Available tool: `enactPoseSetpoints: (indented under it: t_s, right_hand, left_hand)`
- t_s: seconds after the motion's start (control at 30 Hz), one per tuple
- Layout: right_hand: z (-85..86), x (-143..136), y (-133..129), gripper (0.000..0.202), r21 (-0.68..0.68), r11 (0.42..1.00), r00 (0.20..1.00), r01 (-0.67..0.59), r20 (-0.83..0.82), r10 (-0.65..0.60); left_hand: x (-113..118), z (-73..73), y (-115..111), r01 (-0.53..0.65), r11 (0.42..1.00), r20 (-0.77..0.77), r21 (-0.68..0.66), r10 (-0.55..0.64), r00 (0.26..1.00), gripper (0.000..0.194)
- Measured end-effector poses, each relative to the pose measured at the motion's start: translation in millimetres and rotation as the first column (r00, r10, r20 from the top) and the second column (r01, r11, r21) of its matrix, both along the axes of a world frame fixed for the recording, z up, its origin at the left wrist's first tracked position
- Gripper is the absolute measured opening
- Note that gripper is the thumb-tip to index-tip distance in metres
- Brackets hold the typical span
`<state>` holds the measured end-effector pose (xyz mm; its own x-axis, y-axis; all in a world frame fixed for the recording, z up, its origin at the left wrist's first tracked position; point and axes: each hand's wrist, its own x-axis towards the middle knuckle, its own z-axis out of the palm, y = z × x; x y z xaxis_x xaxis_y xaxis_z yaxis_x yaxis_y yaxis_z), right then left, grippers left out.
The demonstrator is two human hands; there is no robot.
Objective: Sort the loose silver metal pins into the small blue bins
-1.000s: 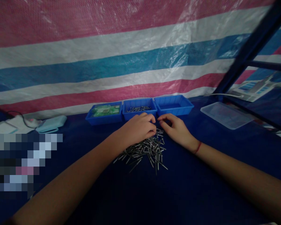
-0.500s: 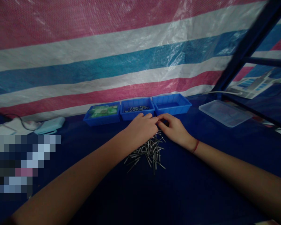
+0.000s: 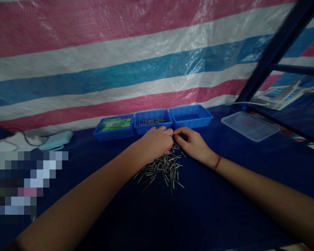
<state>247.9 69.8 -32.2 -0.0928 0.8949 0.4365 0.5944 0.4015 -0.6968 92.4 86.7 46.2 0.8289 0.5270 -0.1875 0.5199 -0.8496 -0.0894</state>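
A pile of thin metal blind rivets (image 3: 165,168) lies loose on the dark blue tabletop (image 3: 172,219). Over the far side of the pile is my left hand (image 3: 157,140), its fingers curled and pointing away, so anything inside them is hidden. My right hand (image 3: 192,142) comes in from the right, with thumb and forefinger brought together close to the left fingertips. Whatever that pinch holds is too small to make out. Just beyond the hands stands a blue bin (image 3: 138,130) with thin metal pieces (image 3: 154,121) in it.
Left of that bin, another blue bin (image 3: 113,135) holds green-and-clear packets (image 3: 116,123); a third blue bin (image 3: 195,122) stands right. A clear plastic lid (image 3: 251,127) lies farther right, near a dark metal frame (image 3: 261,75). A light-blue case (image 3: 57,140) sits left. Striped sheeting (image 3: 120,80) hangs behind.
My left hand has shifted slightly left and toward me, uncovering a bit more of the pile. The right hand stays nearly in place, still pinched.
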Motion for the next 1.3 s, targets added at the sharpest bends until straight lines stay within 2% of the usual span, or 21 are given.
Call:
enactPoseSetpoints:
  t_s: [0.57, 0.77, 0.9, 1.0, 1.07, 1.17, 1.23, 1.3]
  right_hand:
    - [0.1, 0, -1, 0.018, -0.014, 1.0, 1.0, 0.009, -0.003, -0.009]
    - [-0.4, 0, 0, 0.017, -0.012, 1.0, 1.0, 0.0, -0.005, 0.0]
    - [2.3, 1, -1, 0.017, 0.007, 1.0, 1.0, -0.004, -0.022, 0.004]
    - [10.7, 1, -6, 0.019, 0.04, 0.999, 0.999, -0.03, -0.04, 0.032]
    - [18.2, -1, -13, 0.019, 0.065, 0.993, 0.993, -0.103, -0.052, 0.106]
    - [28.2, -8, -25, 0.014, 0.052, 0.972, 0.965, -0.23, -0.116, 0.235]
    - [32.9, -14, -31, 0.012, 0.016, 0.957, 0.936, -0.291, -0.203, 0.288]
    - [36.2, -18, -36, 0.013, -0.019, 0.938, 0.9, -0.345, -0.291, 0.325]
  left_hand:
    - [-7, -12.3, 19, -0.017, 0.984, 0.099, -0.18, 0.035, 0.994, 0.008]
    - [-9, -13.9, 21, 0.01, 0.973, 0.134, -0.23, 0.021, 0.991, 0.006]
    - [-16, -10.4, 21, 0.049, 0.969, 0.206, -0.244, 0.002, 0.979, 0.008]
    - [-25, -8.8, 19, 0.081, 0.965, 0.309, -0.248, 0.0, 0.951, 0.015]
    - [-30, -12.0, 14, 0.06, 0.958, 0.48, -0.282, 0.086, 0.873, 0.018]
    - [-31, -23.7, 0, -0.009, 0.915, 0.729, -0.404, 0.327, 0.601, 0.018]
    - [-29, -32.2, -12, -0.024, 0.877, 0.762, -0.479, 0.429, 0.485, 0.018]
    - [-26, -37.8, -23, -0.04, 0.851, 0.765, -0.524, 0.491, 0.418, 0.019]
